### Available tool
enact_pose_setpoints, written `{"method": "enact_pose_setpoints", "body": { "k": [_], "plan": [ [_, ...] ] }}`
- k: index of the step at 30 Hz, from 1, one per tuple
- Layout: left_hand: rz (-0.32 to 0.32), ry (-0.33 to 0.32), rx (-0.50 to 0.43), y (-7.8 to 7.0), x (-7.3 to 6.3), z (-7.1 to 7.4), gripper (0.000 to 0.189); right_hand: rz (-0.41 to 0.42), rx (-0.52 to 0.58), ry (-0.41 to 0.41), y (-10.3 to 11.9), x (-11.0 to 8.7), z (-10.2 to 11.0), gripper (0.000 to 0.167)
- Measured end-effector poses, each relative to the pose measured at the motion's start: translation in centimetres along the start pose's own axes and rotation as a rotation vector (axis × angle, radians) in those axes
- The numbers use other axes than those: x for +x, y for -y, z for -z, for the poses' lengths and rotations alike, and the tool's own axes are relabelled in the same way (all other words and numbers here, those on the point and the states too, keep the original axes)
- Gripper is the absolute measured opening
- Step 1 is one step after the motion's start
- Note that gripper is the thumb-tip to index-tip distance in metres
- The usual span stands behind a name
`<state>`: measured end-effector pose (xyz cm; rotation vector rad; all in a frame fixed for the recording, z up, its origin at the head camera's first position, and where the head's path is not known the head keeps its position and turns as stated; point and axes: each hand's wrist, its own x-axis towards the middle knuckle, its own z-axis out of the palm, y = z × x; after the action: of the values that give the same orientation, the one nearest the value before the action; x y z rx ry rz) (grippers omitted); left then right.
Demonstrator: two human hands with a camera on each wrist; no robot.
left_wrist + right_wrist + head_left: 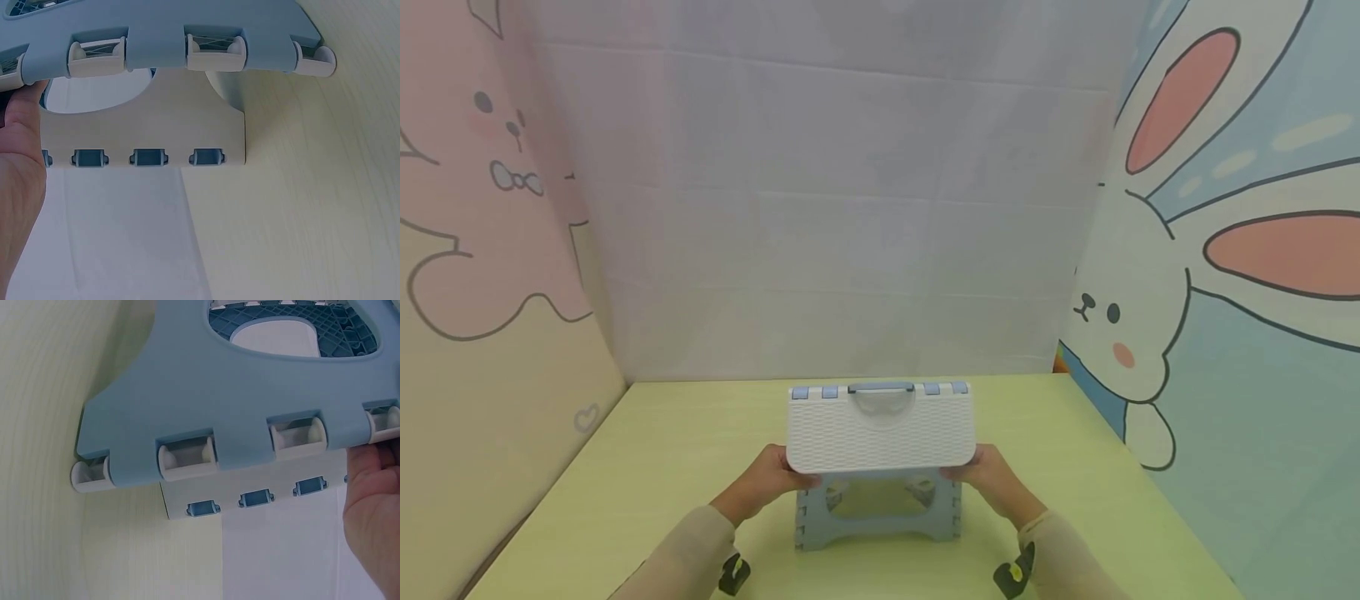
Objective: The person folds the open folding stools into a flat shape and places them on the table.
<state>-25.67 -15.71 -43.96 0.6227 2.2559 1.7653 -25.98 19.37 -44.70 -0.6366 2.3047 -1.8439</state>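
Note:
A folding step stool [880, 429] is at the middle of the table in the head view, its white textured seat above a light blue leg panel [880, 527] with a wide opening. My left hand [771, 479] grips the seat's left side, thumb at the front edge. On the opposite side my right hand [992, 479] holds the seat the same way. Both wrist views show the blue panel [187, 406] and a white panel [187, 119] spread apart, with hinge pieces along their edges. Most fingers are hidden by the stool. Whether its legs touch the table I cannot tell.
The pale yellow table [700, 417] reaches a white cloth backdrop [850, 208]. On the left stands a printed panel [497, 208] with a pink cartoon animal; on the right, one with a white rabbit [1135, 275].

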Motion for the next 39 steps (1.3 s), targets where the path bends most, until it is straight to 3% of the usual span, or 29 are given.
{"method": "enact_pose_setpoints", "body": {
  "k": [16, 39],
  "plan": [
    [-0.029, 0.012, 0.003, 0.08, 0.15, 0.11, 0.033, 0.008, 0.004, 0.01, -0.05, 0.05, 0.07, 0.039],
    [-0.021, 0.011, 0.0, 0.13, 0.1, 0.15, 0.034, 0.005, 0.007, 0.006, 0.28, -0.13, -0.2, 0.039]
  ]
}}
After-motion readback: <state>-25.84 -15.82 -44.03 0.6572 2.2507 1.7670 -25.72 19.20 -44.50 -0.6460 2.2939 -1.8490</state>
